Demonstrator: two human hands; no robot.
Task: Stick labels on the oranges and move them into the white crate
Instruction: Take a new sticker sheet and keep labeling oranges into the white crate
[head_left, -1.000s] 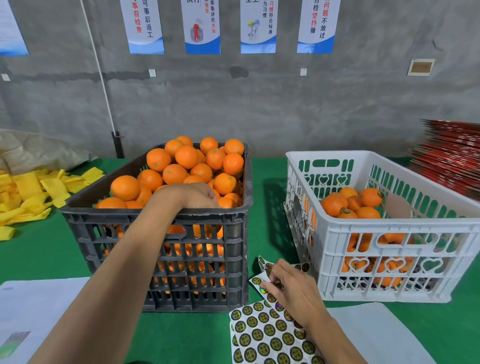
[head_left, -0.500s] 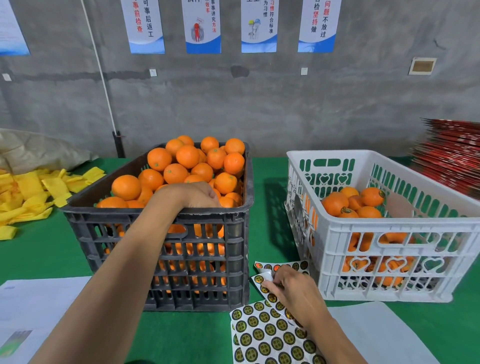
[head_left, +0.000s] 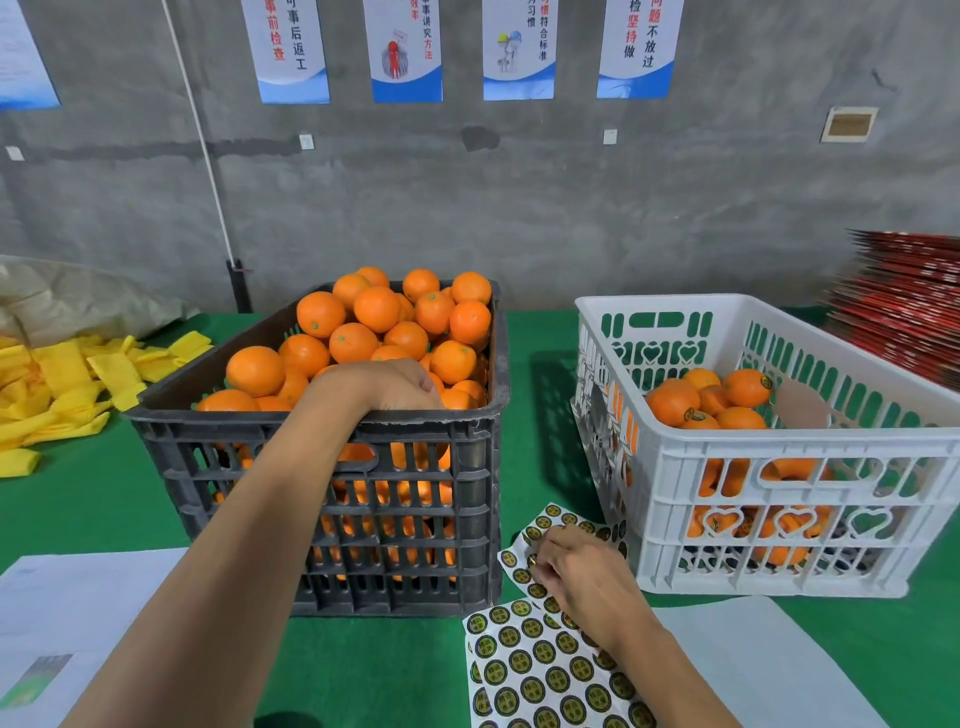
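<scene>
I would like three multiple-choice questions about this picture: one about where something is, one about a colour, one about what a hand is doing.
1. Where does the sticker sheet lie?
A. inside the white crate
B. on the green table in front of the crates
C. on the yellow foam nets

2. Which colour is the crate piled high with oranges?
A. white
B. red
C. black

3. What is the right hand doing?
A. picking at a label on the sheet
B. holding an orange
C. resting on the white crate

Answers:
1 B, the sheet is flat on the table.
2 C, the black crate is heaped.
3 A, its fingertips pinch at a label.
</scene>
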